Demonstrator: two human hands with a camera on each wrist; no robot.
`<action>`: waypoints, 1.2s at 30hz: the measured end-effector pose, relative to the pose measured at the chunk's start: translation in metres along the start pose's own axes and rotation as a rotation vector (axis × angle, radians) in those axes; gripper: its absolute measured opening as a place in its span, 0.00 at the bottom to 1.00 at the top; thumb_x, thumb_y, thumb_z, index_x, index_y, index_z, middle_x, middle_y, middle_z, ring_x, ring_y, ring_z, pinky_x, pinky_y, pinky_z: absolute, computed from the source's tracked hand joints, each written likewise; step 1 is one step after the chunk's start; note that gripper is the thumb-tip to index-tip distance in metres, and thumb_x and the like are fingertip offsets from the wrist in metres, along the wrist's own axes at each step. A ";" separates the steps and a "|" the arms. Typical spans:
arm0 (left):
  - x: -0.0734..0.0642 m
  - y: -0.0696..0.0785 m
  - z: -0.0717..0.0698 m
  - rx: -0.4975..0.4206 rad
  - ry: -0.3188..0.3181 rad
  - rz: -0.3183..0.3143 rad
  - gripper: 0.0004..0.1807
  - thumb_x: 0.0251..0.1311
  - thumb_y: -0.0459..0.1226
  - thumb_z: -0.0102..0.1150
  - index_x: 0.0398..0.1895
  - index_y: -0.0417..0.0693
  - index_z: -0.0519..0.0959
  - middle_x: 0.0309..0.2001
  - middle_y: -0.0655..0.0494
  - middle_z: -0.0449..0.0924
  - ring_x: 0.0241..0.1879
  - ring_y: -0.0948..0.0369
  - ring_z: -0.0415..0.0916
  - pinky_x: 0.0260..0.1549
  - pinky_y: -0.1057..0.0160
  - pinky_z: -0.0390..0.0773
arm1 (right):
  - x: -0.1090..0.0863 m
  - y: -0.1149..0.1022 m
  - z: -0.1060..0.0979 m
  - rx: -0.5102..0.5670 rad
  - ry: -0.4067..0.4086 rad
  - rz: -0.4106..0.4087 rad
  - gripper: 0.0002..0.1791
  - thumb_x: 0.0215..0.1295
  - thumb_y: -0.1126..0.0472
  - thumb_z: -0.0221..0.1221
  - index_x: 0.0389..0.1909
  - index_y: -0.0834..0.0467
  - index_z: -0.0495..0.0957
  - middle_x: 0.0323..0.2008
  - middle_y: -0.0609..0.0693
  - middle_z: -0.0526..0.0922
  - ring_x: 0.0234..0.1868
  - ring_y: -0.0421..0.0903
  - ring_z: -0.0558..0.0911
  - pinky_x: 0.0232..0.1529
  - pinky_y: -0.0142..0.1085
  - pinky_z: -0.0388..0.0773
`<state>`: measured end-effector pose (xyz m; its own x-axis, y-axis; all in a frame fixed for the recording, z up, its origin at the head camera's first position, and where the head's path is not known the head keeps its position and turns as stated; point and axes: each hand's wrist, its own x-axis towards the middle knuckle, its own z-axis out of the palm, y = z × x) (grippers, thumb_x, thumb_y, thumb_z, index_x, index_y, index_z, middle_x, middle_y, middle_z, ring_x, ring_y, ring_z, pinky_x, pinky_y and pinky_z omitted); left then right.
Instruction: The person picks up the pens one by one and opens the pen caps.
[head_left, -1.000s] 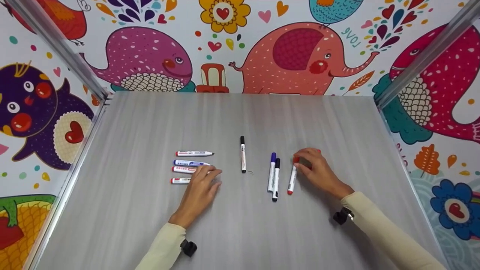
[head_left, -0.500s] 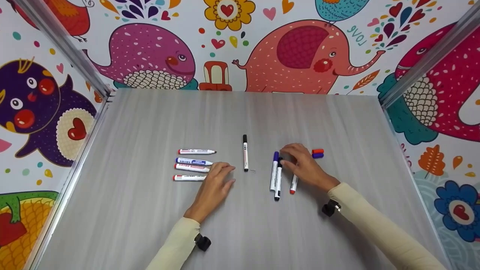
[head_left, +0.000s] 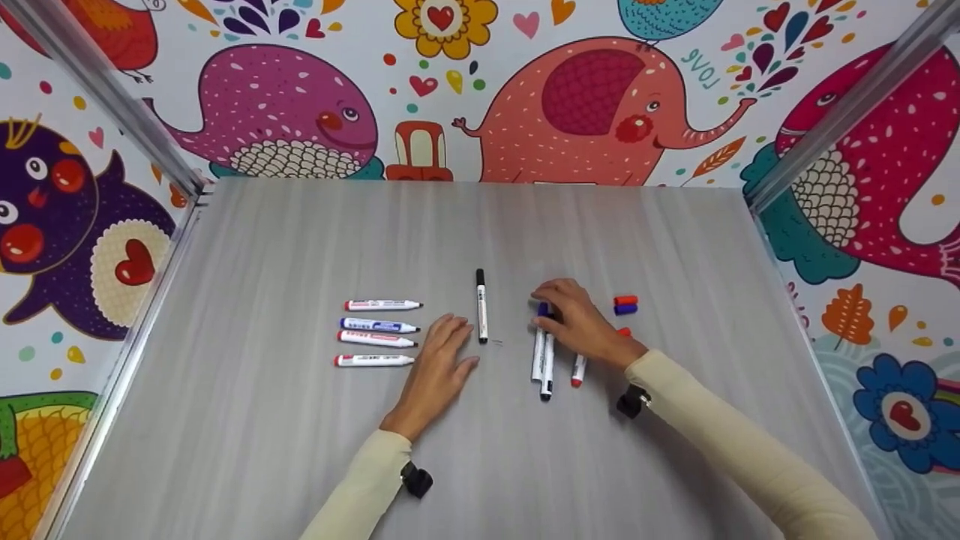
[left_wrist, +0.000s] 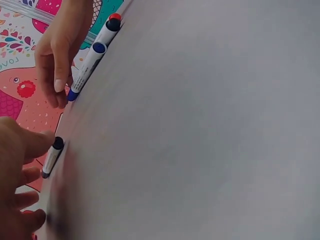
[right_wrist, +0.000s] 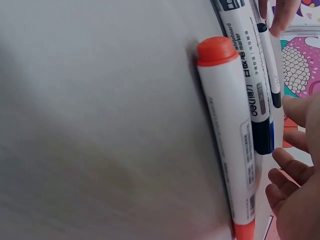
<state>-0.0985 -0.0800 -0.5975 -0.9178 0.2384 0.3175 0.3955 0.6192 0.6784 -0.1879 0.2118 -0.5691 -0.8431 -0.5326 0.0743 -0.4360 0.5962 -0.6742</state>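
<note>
Four uncapped white cylindrical markers (head_left: 379, 326) lie beside the left hand (head_left: 436, 367), its grip relaxed, holding nothing. Next lies a lone black-capped white marker (head_left: 481, 309), then a blue-capped white marker (head_left: 538, 356) and second black-capped marker (head_left: 547, 369), cap ends under the right hand (head_left: 581, 321), its fingers parted, gripping nothing. Farther right: red-capped white marker (head_left: 579, 369), loose red cap (head_left: 626, 300), blue cap (head_left: 625, 309).

Black-capped marker (right_wrist: 252, 65) — "deli", "whiteboard marker", "白板笔"; patterned wall (head_left: 511, 54) — "LOVE", running backwards.

spread on the grey wood-grained table (head_left: 247, 420): three red-ended white markers (head_left: 376, 340), one blue-ended white marker (head_left: 379, 325), a lone black-capped white marker (head_left: 482, 306), three more white markers (head_left: 547, 367), short red cap (head_left: 625, 299) touching blue cap (head_left: 625, 310).
</note>
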 end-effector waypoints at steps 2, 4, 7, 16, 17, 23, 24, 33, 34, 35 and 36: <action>0.001 0.001 0.003 0.001 -0.003 -0.018 0.28 0.68 0.31 0.75 0.69 0.31 0.80 0.71 0.41 0.78 0.78 0.42 0.67 0.77 0.43 0.67 | 0.003 -0.002 0.001 -0.010 -0.019 0.008 0.27 0.78 0.58 0.69 0.71 0.64 0.79 0.70 0.60 0.76 0.73 0.58 0.72 0.74 0.54 0.72; 0.002 0.002 0.005 -0.002 -0.005 -0.026 0.29 0.68 0.32 0.75 0.70 0.31 0.79 0.71 0.40 0.77 0.78 0.41 0.66 0.77 0.42 0.66 | 0.006 -0.004 0.002 -0.030 -0.035 0.008 0.28 0.79 0.56 0.68 0.72 0.64 0.78 0.71 0.60 0.75 0.74 0.59 0.71 0.76 0.55 0.70; 0.003 0.002 0.009 -0.002 -0.005 -0.029 0.30 0.68 0.32 0.75 0.70 0.31 0.79 0.72 0.40 0.77 0.79 0.41 0.65 0.78 0.43 0.65 | 0.011 -0.005 0.004 -0.057 -0.048 -0.021 0.29 0.78 0.55 0.69 0.72 0.64 0.78 0.71 0.61 0.75 0.74 0.60 0.70 0.77 0.57 0.68; 0.007 0.000 0.015 0.005 0.027 -0.024 0.31 0.67 0.32 0.76 0.70 0.31 0.79 0.71 0.38 0.76 0.79 0.38 0.64 0.77 0.41 0.66 | 0.031 -0.014 0.010 -0.138 -0.051 -0.125 0.29 0.77 0.55 0.70 0.71 0.67 0.77 0.69 0.63 0.76 0.72 0.62 0.72 0.76 0.59 0.65; 0.008 0.000 0.016 0.009 0.033 -0.022 0.30 0.67 0.32 0.76 0.70 0.31 0.79 0.70 0.38 0.76 0.79 0.38 0.64 0.77 0.41 0.66 | 0.033 -0.015 0.010 -0.147 -0.056 -0.125 0.30 0.77 0.54 0.70 0.71 0.67 0.77 0.69 0.63 0.76 0.72 0.61 0.72 0.76 0.59 0.65; 0.013 0.002 0.024 0.018 0.070 -0.038 0.30 0.65 0.31 0.77 0.68 0.30 0.80 0.68 0.38 0.77 0.78 0.37 0.64 0.77 0.40 0.65 | 0.047 -0.022 0.015 -0.195 -0.091 -0.124 0.31 0.77 0.53 0.70 0.72 0.67 0.77 0.70 0.64 0.76 0.73 0.62 0.73 0.78 0.59 0.64; 0.014 0.002 0.025 0.022 0.073 -0.045 0.30 0.64 0.31 0.77 0.68 0.30 0.80 0.68 0.39 0.77 0.78 0.37 0.64 0.77 0.40 0.66 | 0.049 -0.023 0.016 -0.198 -0.095 -0.125 0.32 0.77 0.53 0.70 0.72 0.67 0.76 0.70 0.64 0.76 0.73 0.62 0.72 0.78 0.59 0.63; 0.020 0.009 0.033 0.049 0.109 -0.076 0.32 0.63 0.29 0.79 0.69 0.31 0.79 0.67 0.40 0.78 0.77 0.38 0.65 0.76 0.41 0.67 | 0.073 -0.027 0.022 -0.197 -0.097 -0.141 0.32 0.78 0.54 0.69 0.73 0.69 0.74 0.70 0.66 0.75 0.73 0.62 0.72 0.76 0.61 0.66; 0.020 0.010 0.034 0.053 0.114 -0.081 0.32 0.62 0.29 0.79 0.69 0.31 0.79 0.67 0.39 0.78 0.77 0.38 0.65 0.76 0.41 0.67 | 0.075 -0.027 0.023 -0.199 -0.101 -0.142 0.32 0.78 0.54 0.69 0.73 0.69 0.74 0.70 0.66 0.75 0.73 0.62 0.72 0.76 0.61 0.66; 0.021 0.011 0.035 0.057 0.117 -0.086 0.32 0.62 0.29 0.80 0.69 0.31 0.79 0.67 0.39 0.78 0.76 0.38 0.65 0.76 0.41 0.67 | 0.077 -0.026 0.024 -0.201 -0.103 -0.143 0.33 0.79 0.54 0.69 0.74 0.69 0.74 0.71 0.66 0.74 0.73 0.62 0.72 0.76 0.61 0.66; 0.021 0.012 0.036 0.062 0.119 -0.090 0.32 0.62 0.29 0.80 0.69 0.31 0.79 0.67 0.39 0.78 0.76 0.38 0.65 0.75 0.41 0.67 | 0.080 -0.026 0.024 -0.204 -0.102 -0.145 0.33 0.78 0.54 0.69 0.74 0.69 0.73 0.70 0.66 0.75 0.73 0.62 0.72 0.76 0.61 0.66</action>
<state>-0.1143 -0.0405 -0.6064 -0.9373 0.0917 0.3363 0.3056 0.6802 0.6663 -0.2360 0.1394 -0.5636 -0.7355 -0.6731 0.0775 -0.6130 0.6124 -0.4992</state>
